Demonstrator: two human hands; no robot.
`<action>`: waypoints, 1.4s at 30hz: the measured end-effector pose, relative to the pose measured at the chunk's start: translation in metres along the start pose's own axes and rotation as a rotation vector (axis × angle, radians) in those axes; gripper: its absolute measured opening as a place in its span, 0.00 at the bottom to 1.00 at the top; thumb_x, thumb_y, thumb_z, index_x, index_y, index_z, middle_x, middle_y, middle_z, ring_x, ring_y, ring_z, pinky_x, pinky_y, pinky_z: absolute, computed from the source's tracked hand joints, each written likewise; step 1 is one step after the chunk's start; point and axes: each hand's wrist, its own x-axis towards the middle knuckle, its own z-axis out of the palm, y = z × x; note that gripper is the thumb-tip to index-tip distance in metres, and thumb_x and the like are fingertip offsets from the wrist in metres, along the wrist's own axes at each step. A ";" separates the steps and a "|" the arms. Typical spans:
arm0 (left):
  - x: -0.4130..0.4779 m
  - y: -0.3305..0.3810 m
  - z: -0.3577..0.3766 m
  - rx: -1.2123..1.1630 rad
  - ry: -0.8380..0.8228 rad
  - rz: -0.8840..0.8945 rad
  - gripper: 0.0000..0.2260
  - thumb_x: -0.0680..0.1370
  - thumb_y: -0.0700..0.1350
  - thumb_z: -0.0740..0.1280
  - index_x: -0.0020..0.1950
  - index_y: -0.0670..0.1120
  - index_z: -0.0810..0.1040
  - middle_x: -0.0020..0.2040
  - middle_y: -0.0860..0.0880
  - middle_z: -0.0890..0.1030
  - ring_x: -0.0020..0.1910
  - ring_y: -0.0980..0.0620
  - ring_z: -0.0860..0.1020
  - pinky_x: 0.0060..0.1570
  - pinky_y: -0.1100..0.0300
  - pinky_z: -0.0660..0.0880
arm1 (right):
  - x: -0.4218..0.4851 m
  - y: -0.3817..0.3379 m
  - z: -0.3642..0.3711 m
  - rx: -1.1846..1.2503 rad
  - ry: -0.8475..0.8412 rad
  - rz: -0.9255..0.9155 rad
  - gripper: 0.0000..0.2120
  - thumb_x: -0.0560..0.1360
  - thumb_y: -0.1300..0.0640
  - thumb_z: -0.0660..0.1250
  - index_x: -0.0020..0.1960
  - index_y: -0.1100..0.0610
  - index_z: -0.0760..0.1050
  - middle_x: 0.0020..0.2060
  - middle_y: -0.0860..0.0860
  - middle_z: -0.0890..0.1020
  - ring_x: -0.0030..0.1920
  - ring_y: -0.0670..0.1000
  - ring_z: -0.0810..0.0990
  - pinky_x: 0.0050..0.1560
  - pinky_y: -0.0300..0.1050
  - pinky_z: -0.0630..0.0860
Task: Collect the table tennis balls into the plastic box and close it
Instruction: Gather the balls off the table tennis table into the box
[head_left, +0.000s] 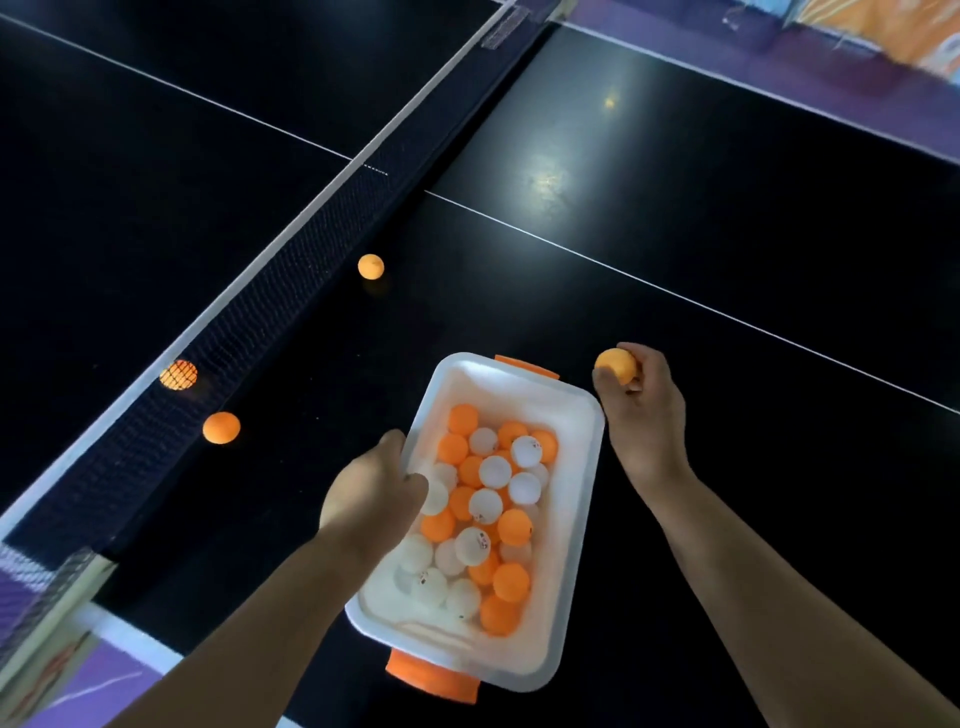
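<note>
A white plastic box (576, 525) with orange latches stands open on the black table, holding several orange and white balls (491, 501). My left hand (371, 491) grips the box's left rim. My right hand (641, 410) is just right of the box's far corner, fingers closed on an orange ball (616, 365). Loose orange balls lie on the table: one (371, 266) near the net farther off, one (222, 427) close to the net on the left. Another orange ball (178, 373) shows through the net mesh. No lid is in view.
The net (291, 275) with its white top band runs diagonally from lower left to upper right. A white centre line (675, 296) crosses the table. The table's near edge (130, 636) and purple floor are at lower left.
</note>
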 end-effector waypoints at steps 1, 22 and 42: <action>0.000 -0.001 -0.001 -0.001 -0.008 0.006 0.05 0.72 0.40 0.60 0.40 0.49 0.66 0.33 0.49 0.76 0.29 0.49 0.75 0.25 0.60 0.69 | -0.014 -0.007 -0.001 -0.008 -0.005 -0.060 0.15 0.74 0.50 0.66 0.60 0.50 0.72 0.46 0.40 0.75 0.48 0.44 0.77 0.47 0.39 0.74; 0.051 -0.061 -0.071 -0.217 -0.217 0.311 0.05 0.80 0.46 0.59 0.45 0.48 0.67 0.39 0.51 0.76 0.35 0.54 0.77 0.30 0.63 0.72 | -0.107 -0.045 0.096 -0.526 0.097 -0.223 0.16 0.68 0.78 0.64 0.44 0.62 0.83 0.52 0.58 0.82 0.57 0.56 0.78 0.55 0.40 0.73; 0.101 -0.167 -0.113 0.520 -0.262 0.390 0.10 0.77 0.45 0.64 0.57 0.47 0.71 0.57 0.46 0.69 0.60 0.46 0.69 0.58 0.53 0.68 | -0.135 -0.091 0.152 -1.031 -0.173 -0.148 0.03 0.64 0.61 0.75 0.35 0.54 0.82 0.34 0.50 0.85 0.50 0.54 0.83 0.67 0.67 0.62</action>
